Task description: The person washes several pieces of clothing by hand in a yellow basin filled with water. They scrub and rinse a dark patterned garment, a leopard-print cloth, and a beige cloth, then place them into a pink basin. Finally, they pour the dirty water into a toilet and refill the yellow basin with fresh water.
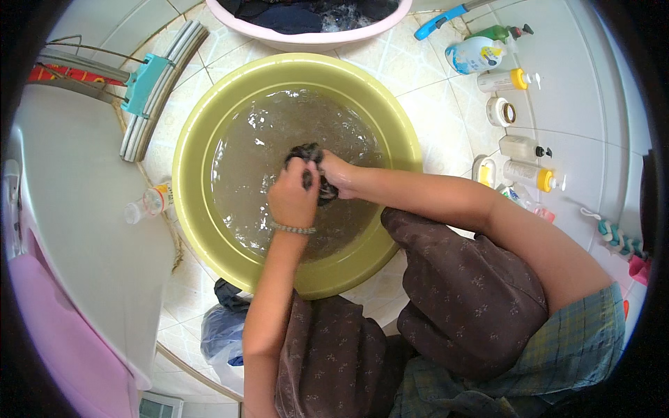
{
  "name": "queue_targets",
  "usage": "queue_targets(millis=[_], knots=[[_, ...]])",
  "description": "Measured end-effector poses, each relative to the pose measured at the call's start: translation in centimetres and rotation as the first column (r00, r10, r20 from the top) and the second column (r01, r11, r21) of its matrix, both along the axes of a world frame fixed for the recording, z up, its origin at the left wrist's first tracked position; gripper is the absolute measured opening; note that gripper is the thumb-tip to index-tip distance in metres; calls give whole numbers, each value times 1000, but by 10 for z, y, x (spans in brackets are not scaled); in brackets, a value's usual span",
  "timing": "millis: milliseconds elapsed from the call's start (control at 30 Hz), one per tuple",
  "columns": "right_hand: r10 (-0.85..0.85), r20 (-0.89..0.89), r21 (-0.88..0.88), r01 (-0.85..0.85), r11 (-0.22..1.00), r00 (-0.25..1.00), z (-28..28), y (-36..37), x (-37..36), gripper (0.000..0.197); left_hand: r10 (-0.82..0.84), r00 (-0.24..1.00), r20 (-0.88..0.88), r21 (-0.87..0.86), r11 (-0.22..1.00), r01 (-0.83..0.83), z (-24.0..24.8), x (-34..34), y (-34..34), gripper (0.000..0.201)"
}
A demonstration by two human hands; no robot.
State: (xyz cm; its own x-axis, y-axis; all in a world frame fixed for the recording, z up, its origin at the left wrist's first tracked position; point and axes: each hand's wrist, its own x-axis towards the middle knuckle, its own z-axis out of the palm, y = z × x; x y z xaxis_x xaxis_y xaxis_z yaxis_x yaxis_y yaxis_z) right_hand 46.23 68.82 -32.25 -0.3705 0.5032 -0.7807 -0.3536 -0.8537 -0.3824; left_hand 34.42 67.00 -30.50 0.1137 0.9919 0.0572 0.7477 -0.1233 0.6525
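Note:
A large yellow-green basin (191, 202) of murky grey water stands on the tiled floor in front of my knees. Over its middle, my left hand (291, 194) and my right hand (339, 174) are closed on one bunched dark wet cloth (305, 152). The cloth is squeezed between them, with folds showing above and below my fingers; its kind cannot be made out. A braided bracelet (294, 228) circles my left wrist. Parts of both hands' fingers are hidden by the cloth and by motion blur.
Beyond the basin sits a pink tub (306, 38) with dark wet clothes. A squeeze mop (164, 87) leans at the left, near a clear bottle (155, 200). Several pump bottles (474, 56) line the right wall. A plastic bag (221, 333) lies by my left arm.

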Motion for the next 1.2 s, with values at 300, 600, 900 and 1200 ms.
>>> queue_targets(millis=[300, 600, 900, 1200], knots=[[0, 808, 514, -704, 490, 590, 7, 19, 25, 31, 249, 967, 56, -210, 950, -233, -6, -45, 8, 55], [97, 964, 263, -946, -191, 249, -14, 11, 35, 77, -230, 957, -175, -504, 856, 113, -23, -41, -6, 91], [337, 274, 247, -404, 881, 901, -67, 7, 37, 47, 412, 753, 513, -472, 868, -153, -83, -48, -16, 53], [-49, -143, -234, 14, 972, 989, -36, 0, 18, 48, 123, 879, 461, -287, 958, 17, 28, 14, -16, 31]])
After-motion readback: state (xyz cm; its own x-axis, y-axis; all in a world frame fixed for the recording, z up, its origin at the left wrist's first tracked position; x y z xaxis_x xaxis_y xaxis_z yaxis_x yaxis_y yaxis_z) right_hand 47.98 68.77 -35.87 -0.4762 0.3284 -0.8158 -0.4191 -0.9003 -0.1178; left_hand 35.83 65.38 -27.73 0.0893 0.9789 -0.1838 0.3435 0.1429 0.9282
